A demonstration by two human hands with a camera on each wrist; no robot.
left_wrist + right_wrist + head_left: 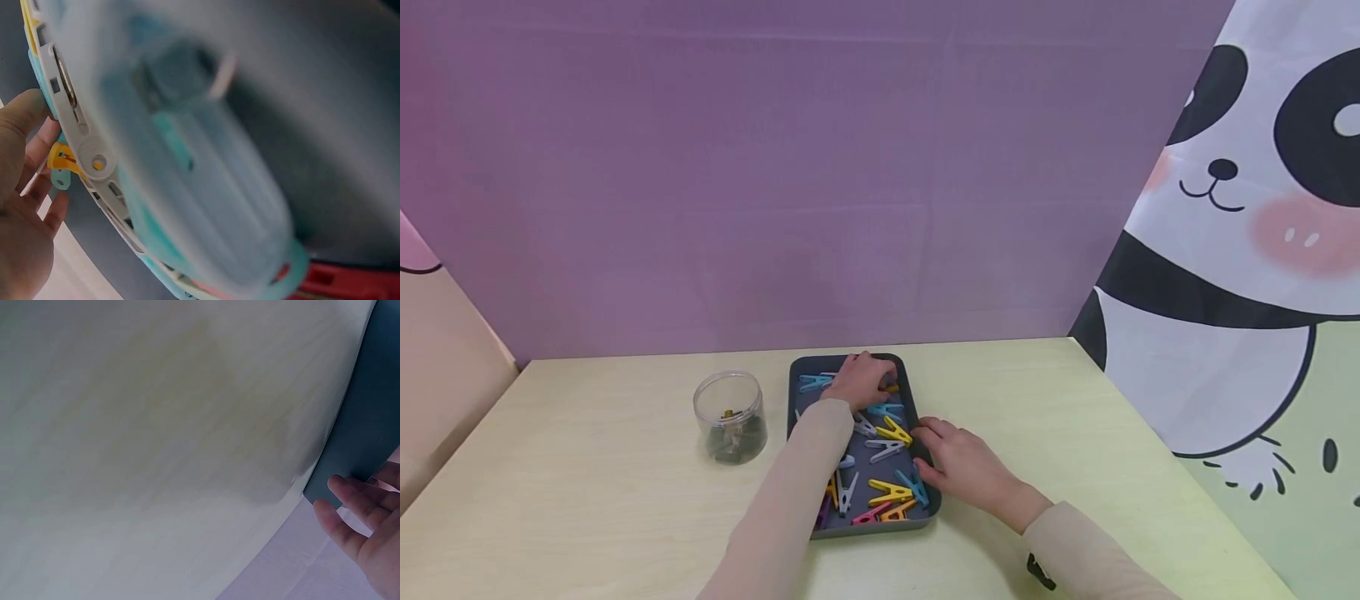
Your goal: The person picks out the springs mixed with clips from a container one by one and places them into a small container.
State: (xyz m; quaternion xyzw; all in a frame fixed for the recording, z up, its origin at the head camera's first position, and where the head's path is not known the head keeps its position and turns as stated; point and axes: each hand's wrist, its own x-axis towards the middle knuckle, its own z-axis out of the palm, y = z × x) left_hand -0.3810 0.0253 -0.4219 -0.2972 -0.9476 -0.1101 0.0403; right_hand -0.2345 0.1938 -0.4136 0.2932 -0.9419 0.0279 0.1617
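Note:
A dark grey tray (806, 422) lies in the middle of the table and holds several coloured clothespins (891, 433). My left hand (861, 379) reaches to the tray's far end, knuckles up. In the left wrist view its thumb and fingers (39, 178) close round a small orange clothespin (60, 159), and blurred blue and white pegs fill the picture. My right hand (958, 462) lies flat at the tray's right rim, its straight fingers touching the edge beside a blue peg (916, 487). The right wrist view shows those fingertips (350, 503) against the tray wall (369, 425).
A clear round jar (730, 417) with small dark things inside stands left of the tray. The pale wooden table (587, 483) is backed by a purple wall. A panda-print curtain (1247, 250) hangs along the right side.

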